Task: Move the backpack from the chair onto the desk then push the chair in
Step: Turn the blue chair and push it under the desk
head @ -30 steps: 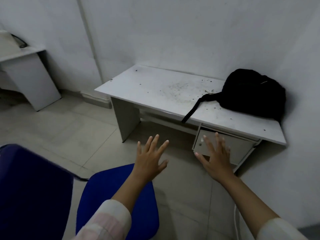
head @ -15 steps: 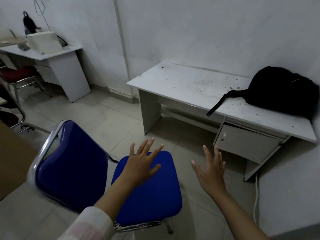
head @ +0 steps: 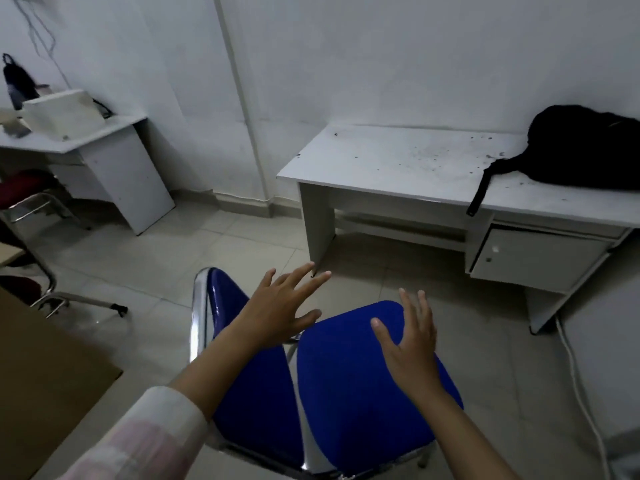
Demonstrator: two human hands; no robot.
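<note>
Blue chair [head: 363, 382], black backpack [head: 585, 147], white desk [head: 391, 164], pale pink-checked sleeve [head: 145, 441].

Looks like a small, bare office room. White laminate desk [head: 398, 168] with a scuffed, speckled tabletop and a lockable drawer unit [head: 533, 259] stands against plain white walls. A second matching desk [head: 114, 161] sits in the far left corner carrying a white box [head: 62, 114], possibly a printer, too blurred to tell. Blue padded chair [head: 363, 382] on a chrome frame, a dark red one [head: 20, 188] by the other desk. Pale tiled floor [head: 214, 247], white cable [head: 578, 386] running down along the right wall.
</note>
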